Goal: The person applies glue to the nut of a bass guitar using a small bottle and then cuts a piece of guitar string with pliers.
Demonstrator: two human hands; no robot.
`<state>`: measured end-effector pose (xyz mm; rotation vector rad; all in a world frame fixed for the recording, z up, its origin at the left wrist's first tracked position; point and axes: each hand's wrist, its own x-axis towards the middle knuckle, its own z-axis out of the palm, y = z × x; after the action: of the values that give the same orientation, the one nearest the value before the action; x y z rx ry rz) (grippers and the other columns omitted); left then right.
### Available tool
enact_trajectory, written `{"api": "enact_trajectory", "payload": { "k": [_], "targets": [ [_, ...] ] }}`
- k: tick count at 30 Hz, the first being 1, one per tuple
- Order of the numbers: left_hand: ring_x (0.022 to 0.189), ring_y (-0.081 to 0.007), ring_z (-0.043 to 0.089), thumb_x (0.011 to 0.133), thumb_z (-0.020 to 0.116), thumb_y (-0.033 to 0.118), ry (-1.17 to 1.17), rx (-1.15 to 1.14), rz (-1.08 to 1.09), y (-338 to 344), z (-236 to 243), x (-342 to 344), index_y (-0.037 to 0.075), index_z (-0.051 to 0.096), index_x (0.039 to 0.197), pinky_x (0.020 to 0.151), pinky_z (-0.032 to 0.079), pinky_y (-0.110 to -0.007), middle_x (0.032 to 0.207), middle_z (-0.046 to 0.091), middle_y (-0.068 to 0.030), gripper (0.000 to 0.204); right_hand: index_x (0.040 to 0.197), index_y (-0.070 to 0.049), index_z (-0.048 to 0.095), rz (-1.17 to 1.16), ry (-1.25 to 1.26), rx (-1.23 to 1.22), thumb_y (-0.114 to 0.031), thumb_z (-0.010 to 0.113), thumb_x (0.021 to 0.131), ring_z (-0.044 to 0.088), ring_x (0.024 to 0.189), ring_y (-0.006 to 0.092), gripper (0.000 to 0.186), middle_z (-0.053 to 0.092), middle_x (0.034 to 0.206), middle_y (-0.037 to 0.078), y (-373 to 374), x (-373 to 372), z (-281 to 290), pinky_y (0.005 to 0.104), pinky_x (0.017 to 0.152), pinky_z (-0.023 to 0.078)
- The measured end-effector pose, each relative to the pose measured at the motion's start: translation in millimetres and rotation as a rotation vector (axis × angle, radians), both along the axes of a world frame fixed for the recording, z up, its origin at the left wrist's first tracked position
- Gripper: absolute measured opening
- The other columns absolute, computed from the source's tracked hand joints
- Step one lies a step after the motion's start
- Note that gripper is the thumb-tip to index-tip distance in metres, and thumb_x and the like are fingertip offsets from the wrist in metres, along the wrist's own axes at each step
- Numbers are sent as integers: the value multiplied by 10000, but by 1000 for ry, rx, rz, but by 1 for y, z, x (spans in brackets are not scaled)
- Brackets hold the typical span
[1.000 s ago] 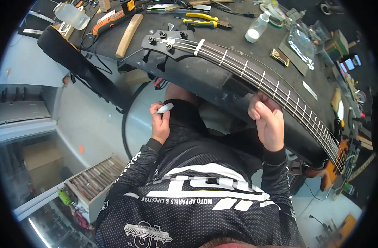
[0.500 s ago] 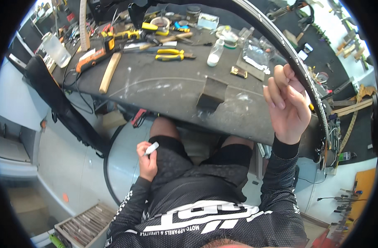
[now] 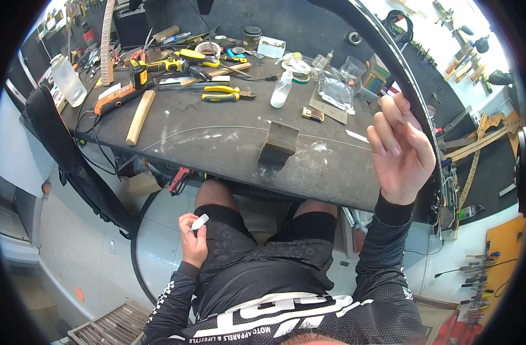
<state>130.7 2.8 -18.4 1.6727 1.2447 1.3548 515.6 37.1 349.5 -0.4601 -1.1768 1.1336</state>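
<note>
Low by my thigh, my left hand (image 3: pixel 194 244) grips a small white bottle (image 3: pixel 200 221) between thumb and fingers. My right hand (image 3: pixel 402 149) is raised over the right end of the workbench (image 3: pixel 194 155), palm toward me, fingers curled and thumb against them. Whatever it may hold is hidden. Right beside these fingers a long dark bar (image 3: pixel 409 77) with pale specks along its edge curves down the right of the view, close up. A dark block (image 3: pixel 278 144) stands on the bench, and a thin wire-like line (image 3: pixel 208 127) runs past it toward my right hand.
On the bench are an orange power tool (image 3: pixel 116 98), a wooden stick (image 3: pixel 141 118), yellow-handled pliers (image 3: pixel 228 94), a clear bottle with white contents (image 3: pixel 281 90) and a plastic bag (image 3: pixel 337 92). A black padded case (image 3: pixel 73 164) leans at the left. Tools hang on a board (image 3: pixel 498 253) at right.
The view has shifted, so bench items sit lower and further left. The dark bar's upper part has moved right in the picture. Both hands keep nearly the same pose.
</note>
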Motion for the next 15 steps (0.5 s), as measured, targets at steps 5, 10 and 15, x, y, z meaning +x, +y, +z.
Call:
{"api": "enact_trajectory", "payload": {
  "k": [5,10,15],
  "targets": [
    [1187,-313,558,1064,636,56,-7,-8,1,-1,-2,-2,39,486,1222,1088,443,-441,1275,548,-175,219,1253,-39,494,-18,22,0,-123,581,1018,429,681,70,265,394,926,-21,-2,-1,6,259,669,380],
    [1188,-310,555,1064,637,64,-1,-7,-1,-2,-2,-2,38,486,1224,1090,442,-440,1271,545,-173,221,1248,-46,484,3,27,4,-125,586,1018,428,680,73,264,394,924,-21,-3,2,7,263,669,376],
    [1196,-311,554,1070,638,82,-17,-29,-3,-3,-3,-3,37,490,1222,1095,440,-440,1272,545,-173,217,1248,-50,484,-4,26,6,-125,586,1016,428,679,73,264,397,924,-21,-6,0,9,264,668,374]
  ]
}}
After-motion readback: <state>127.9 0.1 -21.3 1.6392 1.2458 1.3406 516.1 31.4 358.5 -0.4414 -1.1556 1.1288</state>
